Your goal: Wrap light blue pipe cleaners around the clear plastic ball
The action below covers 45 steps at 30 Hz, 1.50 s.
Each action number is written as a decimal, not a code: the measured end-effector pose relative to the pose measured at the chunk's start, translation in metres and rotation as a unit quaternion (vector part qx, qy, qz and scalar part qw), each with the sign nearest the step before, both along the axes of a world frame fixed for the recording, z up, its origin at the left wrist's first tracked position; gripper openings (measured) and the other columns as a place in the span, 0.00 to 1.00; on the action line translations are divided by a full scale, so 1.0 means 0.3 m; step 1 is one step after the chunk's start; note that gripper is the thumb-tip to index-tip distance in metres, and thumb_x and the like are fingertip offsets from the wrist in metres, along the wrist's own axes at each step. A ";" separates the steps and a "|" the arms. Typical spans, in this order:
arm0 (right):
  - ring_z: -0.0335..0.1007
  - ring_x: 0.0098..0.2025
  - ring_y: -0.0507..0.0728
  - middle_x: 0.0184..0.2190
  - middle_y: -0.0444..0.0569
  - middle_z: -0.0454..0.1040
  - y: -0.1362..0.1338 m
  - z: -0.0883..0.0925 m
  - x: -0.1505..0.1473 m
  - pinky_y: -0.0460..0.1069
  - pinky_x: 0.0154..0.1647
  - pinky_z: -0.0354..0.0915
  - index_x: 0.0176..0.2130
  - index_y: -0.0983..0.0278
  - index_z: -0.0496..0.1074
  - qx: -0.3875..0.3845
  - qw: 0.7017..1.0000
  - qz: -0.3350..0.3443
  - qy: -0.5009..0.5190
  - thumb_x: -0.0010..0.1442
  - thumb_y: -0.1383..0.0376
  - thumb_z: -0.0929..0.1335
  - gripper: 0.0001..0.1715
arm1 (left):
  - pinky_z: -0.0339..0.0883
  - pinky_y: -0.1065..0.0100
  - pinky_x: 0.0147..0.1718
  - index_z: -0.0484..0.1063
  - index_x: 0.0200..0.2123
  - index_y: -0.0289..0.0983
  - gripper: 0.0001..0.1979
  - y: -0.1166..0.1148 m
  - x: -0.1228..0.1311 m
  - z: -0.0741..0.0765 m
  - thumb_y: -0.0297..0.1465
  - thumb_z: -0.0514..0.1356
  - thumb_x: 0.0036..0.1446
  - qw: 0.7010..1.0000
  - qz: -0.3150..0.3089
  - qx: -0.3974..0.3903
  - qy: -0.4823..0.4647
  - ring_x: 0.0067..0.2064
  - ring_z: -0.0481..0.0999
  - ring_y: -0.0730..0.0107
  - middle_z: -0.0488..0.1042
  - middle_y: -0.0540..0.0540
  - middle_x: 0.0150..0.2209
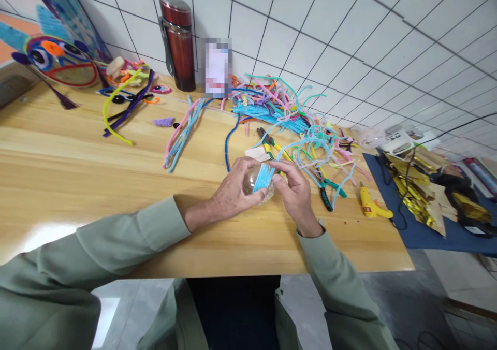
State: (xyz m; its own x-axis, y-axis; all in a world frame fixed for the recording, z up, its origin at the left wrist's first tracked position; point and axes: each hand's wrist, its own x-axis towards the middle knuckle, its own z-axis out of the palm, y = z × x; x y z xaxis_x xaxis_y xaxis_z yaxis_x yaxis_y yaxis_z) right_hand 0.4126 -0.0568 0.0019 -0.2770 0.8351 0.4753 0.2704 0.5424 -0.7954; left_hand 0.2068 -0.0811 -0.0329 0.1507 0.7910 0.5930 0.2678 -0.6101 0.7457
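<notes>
The left hand is clamped around a clear rounded piece, its thumb along the near side and its fingers curled over the far side. The right hand has forefinger and thumb closed on the light-blue band, whose strands lie side by side across the piece. The piece is in front of the person, over the near half of the worktop, nearer the right edge than the left; whether its underside touches the wood I cannot tell.

Just beyond the hands, towards the back edge, lie a small white scrap and yellow-handled pliers. Green-handled pliers lie to the right of the right hand, and a yellow glue gun lies near the right edge.

A tangled heap of coloured pipe cleaners runs along the back edge and spills towards the back right corner. Left of it lies a pink and light-blue bundle, with a small purple piece further left. A dark red flask stands upright at the back edge, beside a pixelated rectangle. Near the back left corner are a bent yellow strand and a round decorated face. Beyond the right edge, gold foil lies on a dark blue surface
</notes>
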 end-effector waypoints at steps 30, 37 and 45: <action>0.76 0.63 0.64 0.59 0.52 0.80 -0.011 -0.005 -0.004 0.63 0.66 0.71 0.60 0.53 0.78 -0.056 0.998 0.026 -0.008 0.70 0.56 0.73 0.21 | 0.72 0.42 0.66 0.61 0.67 0.44 0.40 0.012 -0.006 -0.015 0.36 0.74 0.56 0.999 -0.030 -0.007 0.021 0.67 0.73 0.44 0.71 0.35 0.64; 0.72 0.68 0.66 0.65 0.54 0.76 -0.014 -0.004 0.004 0.65 0.70 0.69 0.65 0.53 0.76 -0.040 0.998 0.041 -0.037 0.67 0.59 0.73 0.28 | 0.73 0.42 0.66 0.62 0.66 0.42 0.37 0.016 -0.009 -0.023 0.39 0.73 0.58 0.999 -0.023 -0.016 0.028 0.66 0.75 0.45 0.71 0.35 0.64; 0.69 0.72 0.67 0.67 0.51 0.76 -0.013 -0.005 0.013 0.67 0.75 0.66 0.66 0.50 0.76 -0.046 0.997 0.050 -0.045 0.68 0.59 0.73 0.29 | 0.73 0.41 0.65 0.62 0.67 0.43 0.37 0.014 -0.011 -0.022 0.41 0.74 0.60 0.999 -0.029 -0.007 0.027 0.67 0.74 0.44 0.71 0.34 0.65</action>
